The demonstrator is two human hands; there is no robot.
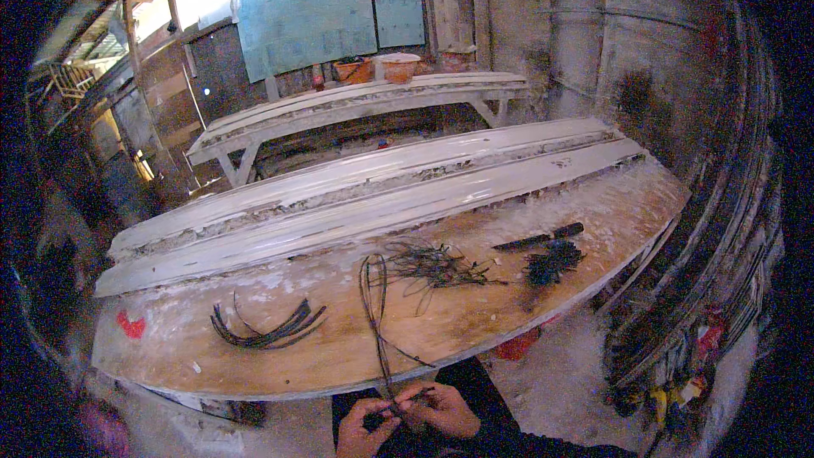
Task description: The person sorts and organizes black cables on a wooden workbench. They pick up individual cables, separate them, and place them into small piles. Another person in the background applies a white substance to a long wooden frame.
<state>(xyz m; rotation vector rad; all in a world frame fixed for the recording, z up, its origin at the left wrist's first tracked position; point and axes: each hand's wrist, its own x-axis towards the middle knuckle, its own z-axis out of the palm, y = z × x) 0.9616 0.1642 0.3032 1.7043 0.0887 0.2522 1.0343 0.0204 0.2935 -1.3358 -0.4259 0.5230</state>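
At the near edge of the wooden tabletop (500,314), my left hand (370,427) and my right hand (441,411) are close together over my lap. Both have their fingers pinched around a thin dark cord (383,365). Its long loop runs from my fingers up onto the wood. Beyond the loop lies a loose tangle of thin dark cords (437,267). To the left rests a curved bundle of dark strips (267,339). On the right are a dark-handled knife (538,237) and a bristly black clump of short pieces (553,263). Exactly where the cord ends between my fingers is hidden.
Long whitish planks (365,203) run along the table's far side. Behind stands a pale bench (339,102) with orange tubs (354,72) at its back. A red patch (131,325) marks the left end. Several coloured items (670,399) sit low at right.
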